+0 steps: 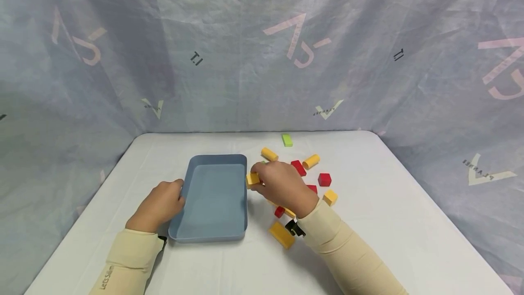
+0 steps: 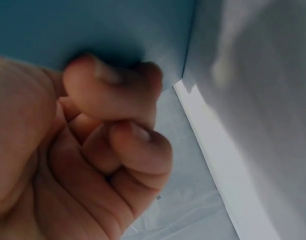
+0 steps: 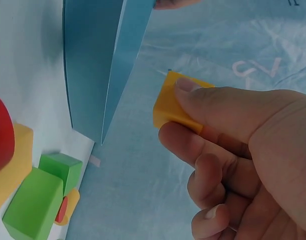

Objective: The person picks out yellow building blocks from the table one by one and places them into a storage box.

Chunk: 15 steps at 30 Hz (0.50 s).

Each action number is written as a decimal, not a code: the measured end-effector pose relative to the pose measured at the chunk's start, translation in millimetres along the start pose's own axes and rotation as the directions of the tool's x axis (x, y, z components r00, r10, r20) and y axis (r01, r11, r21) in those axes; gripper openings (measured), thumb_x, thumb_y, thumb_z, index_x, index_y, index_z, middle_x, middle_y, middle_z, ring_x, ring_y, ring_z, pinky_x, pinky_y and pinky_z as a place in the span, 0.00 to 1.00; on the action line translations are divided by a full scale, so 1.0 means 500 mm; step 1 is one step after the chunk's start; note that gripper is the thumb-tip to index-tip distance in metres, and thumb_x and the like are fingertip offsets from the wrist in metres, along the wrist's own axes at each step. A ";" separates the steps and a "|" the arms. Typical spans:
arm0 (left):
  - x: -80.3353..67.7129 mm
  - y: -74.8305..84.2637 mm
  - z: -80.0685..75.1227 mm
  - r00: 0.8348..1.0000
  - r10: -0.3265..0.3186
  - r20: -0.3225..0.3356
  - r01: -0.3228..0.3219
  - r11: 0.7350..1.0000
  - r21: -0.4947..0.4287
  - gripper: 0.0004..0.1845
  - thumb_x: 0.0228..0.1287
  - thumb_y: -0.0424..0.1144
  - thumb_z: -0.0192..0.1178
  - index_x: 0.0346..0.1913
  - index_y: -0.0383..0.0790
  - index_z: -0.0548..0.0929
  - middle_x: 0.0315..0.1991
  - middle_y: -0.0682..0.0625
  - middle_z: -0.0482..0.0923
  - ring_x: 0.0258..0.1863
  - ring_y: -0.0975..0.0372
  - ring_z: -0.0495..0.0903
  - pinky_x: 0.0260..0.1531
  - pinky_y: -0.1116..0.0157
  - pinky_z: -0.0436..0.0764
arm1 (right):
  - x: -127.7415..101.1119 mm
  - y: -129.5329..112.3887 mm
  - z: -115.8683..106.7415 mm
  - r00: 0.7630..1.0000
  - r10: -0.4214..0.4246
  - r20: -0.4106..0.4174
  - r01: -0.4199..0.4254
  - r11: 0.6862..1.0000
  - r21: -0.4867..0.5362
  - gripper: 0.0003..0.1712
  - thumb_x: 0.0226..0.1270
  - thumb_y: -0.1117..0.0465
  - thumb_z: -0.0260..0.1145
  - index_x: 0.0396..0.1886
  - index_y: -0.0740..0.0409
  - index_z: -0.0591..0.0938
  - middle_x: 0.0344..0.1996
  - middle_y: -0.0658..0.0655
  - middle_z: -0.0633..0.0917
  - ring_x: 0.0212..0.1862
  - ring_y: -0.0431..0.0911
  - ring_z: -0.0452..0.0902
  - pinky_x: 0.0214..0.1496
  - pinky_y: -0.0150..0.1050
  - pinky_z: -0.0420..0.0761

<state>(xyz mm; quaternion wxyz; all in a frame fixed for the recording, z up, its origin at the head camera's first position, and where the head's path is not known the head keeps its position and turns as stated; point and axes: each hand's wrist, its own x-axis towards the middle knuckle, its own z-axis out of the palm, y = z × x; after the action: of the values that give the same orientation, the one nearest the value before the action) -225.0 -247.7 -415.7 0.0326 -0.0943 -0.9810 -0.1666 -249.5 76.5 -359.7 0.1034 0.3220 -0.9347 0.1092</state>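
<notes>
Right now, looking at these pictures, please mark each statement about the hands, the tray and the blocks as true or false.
1. The right hand pinches a yellow block. True.
2. The blue tray holds several blocks. False: no block shows inside it.
3. The left hand rests at the tray's left edge. True.
4. The green block lies inside the tray. False: it lies on the table, far from the tray.
5. Red blocks lie right of the tray. True.
</notes>
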 end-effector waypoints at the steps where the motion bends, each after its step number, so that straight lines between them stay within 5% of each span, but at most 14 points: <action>1: 0.000 0.000 0.000 1.000 0.001 0.000 -0.001 1.000 0.001 0.13 0.63 0.26 0.61 0.49 0.22 0.81 0.28 0.42 0.82 0.22 0.59 0.75 0.22 0.63 0.75 | 0.000 -0.002 0.001 1.000 -0.005 -0.005 0.005 1.000 -0.002 0.23 0.59 0.47 0.80 0.52 0.46 0.88 0.38 0.44 0.90 0.32 0.36 0.80 0.35 0.29 0.81; 9: -0.001 0.001 -0.002 1.000 -0.001 0.006 0.001 1.000 -0.001 0.08 0.64 0.26 0.60 0.45 0.25 0.81 0.25 0.45 0.79 0.22 0.59 0.74 0.22 0.62 0.74 | 0.002 -0.020 0.015 0.999 -0.045 -0.003 0.045 0.999 0.029 0.20 0.61 0.51 0.80 0.52 0.48 0.88 0.39 0.45 0.90 0.37 0.37 0.83 0.46 0.33 0.86; 15: -0.002 0.002 -0.003 1.000 -0.004 0.000 0.004 1.000 -0.007 0.08 0.64 0.26 0.60 0.44 0.25 0.81 0.24 0.45 0.79 0.22 0.59 0.74 0.22 0.62 0.74 | 0.002 -0.032 0.021 0.997 -0.075 -0.015 0.075 0.997 0.012 0.20 0.61 0.51 0.80 0.51 0.49 0.88 0.38 0.46 0.90 0.37 0.38 0.83 0.44 0.33 0.86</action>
<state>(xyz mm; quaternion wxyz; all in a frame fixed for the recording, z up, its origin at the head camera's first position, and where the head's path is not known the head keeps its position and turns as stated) -223.9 -247.5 -414.1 0.0320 -0.0922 -0.9806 -0.1701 -241.3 60.7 -367.3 0.1122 0.3566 -0.9206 0.1132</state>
